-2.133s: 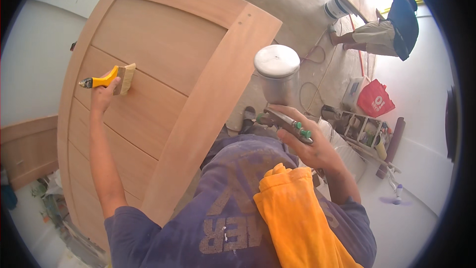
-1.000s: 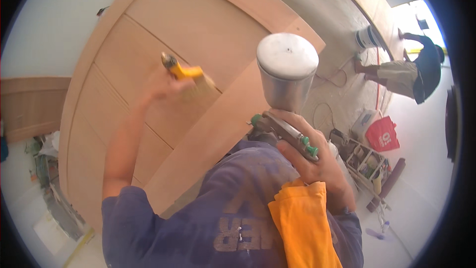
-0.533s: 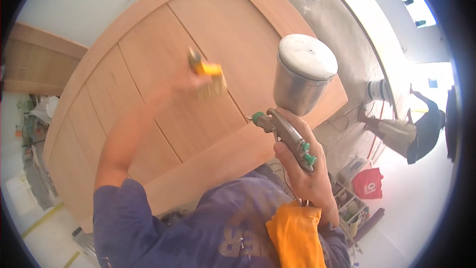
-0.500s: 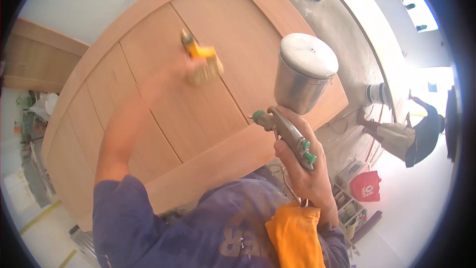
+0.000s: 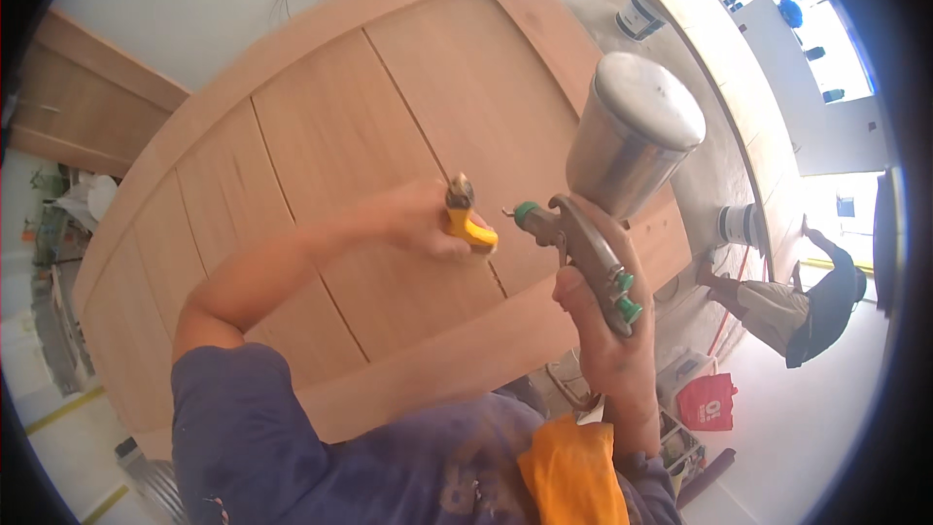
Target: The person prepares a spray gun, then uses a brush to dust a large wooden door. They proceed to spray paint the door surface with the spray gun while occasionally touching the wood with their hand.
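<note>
I see pale writing on the red bag (image 5: 707, 402). The metal cup (image 5: 614, 170) of the spray gun (image 5: 593, 258) is covered, content hidden. Right hand (image 5: 614, 340) clamps its fingers on this gun; left hand (image 5: 420, 219) clamps the brush (image 5: 467, 227), over the wooden panel (image 5: 330, 117).

Bright, fairly soft daylight covers the wooden panel (image 5: 355, 141), with blown-out glare at the windows (image 5: 838, 24) to its right and a pale sheen on the metal cup (image 5: 637, 141) before its right side. Fisheye distortion bows the panel's far edge, bluish haze and black corners lie beyond it, and the left hand (image 5: 428, 219) over it looks slightly blurred.
</note>
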Demonstrator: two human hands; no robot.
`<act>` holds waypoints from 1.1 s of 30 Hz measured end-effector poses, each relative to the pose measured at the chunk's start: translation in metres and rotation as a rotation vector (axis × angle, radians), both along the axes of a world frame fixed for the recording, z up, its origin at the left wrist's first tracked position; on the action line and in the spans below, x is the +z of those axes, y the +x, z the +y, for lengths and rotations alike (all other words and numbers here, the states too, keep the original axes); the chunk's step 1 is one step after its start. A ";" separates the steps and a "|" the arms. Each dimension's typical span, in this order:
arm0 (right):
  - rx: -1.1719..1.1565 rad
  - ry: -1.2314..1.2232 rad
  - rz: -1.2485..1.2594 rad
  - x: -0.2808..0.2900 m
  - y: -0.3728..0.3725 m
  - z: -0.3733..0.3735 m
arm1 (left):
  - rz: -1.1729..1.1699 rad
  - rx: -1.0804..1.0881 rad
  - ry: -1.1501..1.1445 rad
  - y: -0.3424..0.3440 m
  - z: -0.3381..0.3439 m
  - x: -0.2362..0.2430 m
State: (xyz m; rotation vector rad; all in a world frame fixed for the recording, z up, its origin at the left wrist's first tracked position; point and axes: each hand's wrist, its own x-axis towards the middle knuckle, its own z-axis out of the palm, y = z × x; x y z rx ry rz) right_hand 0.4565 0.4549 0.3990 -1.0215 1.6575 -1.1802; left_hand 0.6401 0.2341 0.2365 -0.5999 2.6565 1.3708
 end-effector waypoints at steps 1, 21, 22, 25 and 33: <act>0.026 -0.004 0.010 0.003 -0.002 0.001 | 0.019 0.053 -0.015 0.006 -0.015 0.001; 0.203 0.149 0.215 -0.024 0.000 0.044 | 0.236 1.101 0.217 -0.011 0.074 -0.015; 0.206 0.168 0.214 -0.026 -0.002 0.047 | 0.218 1.052 0.293 -0.016 0.093 -0.021; 0.233 0.216 0.185 -0.031 -0.012 0.066 | -0.083 0.821 0.376 -0.020 0.125 0.025; 0.371 0.259 0.087 -0.033 0.000 0.056 | 0.036 0.364 0.391 0.046 0.100 -0.018</act>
